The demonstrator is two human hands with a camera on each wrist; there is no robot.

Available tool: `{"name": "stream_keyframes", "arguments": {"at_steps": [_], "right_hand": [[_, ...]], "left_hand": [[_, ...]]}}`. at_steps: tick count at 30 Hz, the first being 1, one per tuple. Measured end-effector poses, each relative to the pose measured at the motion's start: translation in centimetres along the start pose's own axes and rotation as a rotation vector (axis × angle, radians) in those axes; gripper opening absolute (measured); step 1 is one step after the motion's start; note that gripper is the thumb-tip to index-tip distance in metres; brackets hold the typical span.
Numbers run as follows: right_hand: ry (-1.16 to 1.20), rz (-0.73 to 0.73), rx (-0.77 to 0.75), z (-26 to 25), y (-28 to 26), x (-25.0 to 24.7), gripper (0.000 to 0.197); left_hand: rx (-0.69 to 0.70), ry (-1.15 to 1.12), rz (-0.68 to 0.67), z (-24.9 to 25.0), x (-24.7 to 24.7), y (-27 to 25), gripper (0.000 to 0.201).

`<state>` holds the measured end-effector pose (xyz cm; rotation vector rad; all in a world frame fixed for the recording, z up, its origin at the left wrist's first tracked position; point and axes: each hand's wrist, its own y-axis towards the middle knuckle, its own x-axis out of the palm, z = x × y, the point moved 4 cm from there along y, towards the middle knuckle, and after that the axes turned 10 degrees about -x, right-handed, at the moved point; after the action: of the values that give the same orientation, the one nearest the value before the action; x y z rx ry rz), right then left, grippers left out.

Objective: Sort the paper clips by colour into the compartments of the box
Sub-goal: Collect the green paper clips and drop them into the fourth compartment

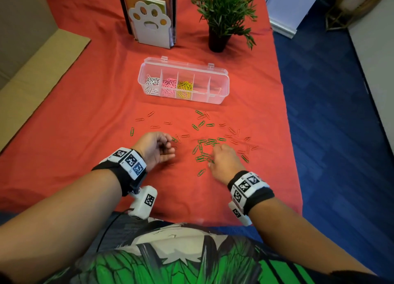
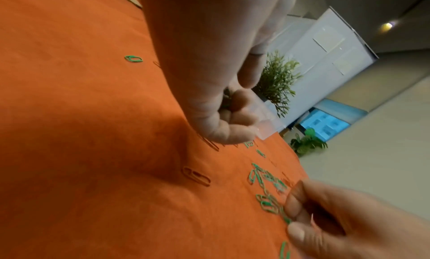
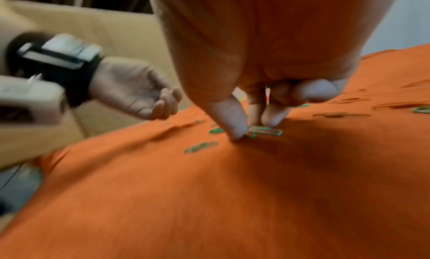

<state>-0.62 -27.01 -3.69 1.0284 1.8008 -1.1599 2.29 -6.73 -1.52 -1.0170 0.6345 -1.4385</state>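
Paper clips (image 1: 204, 147): three box (image 1: 215, 96) compartments filled, two bare; two hands.

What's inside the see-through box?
The clear box holds white clips, pink clips and yellow clips, one colour per compartment. The two right compartments look empty; their floors are partly glare-hidden.

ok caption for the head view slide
Right hand gathers green paper clips off the red cloth; white, pink, yellow already sorted in the box.
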Motion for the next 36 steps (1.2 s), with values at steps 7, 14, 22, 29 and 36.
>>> {"name": "stream_keyframes", "arguments": {"at_steps": [7,14,22,29,36], "right_hand": [[0.082,-0.039,-0.006,-0.1,-0.1,-0.2,0.019],[1.048,0.128,0.24,3.5,-0.7,-2.9,0.028],[1.487,0.033,0.357,3.0,-0.5,-3.8,0.021],[1.563,0.017,0.33,0.6,0.5,-2.5,0.031],[1.806,0.133,0.398,1.5,1.9,-2.9,0.025]], "left_hand": [[0.487,0.992,0.275,-0.9,1.8,1.4,0.005],[0.649,1.336,0.336,-2.0,5.7,2.8,0.026],[0.635,1.349,0.319,-2.9,5.8,3.7,0.013],[0.344,0.539,0.101,-1.9,3.8,2.3,0.023],[0.109,-0.214,-0.139,-0.9,1.5,0.3,0.025]]}}
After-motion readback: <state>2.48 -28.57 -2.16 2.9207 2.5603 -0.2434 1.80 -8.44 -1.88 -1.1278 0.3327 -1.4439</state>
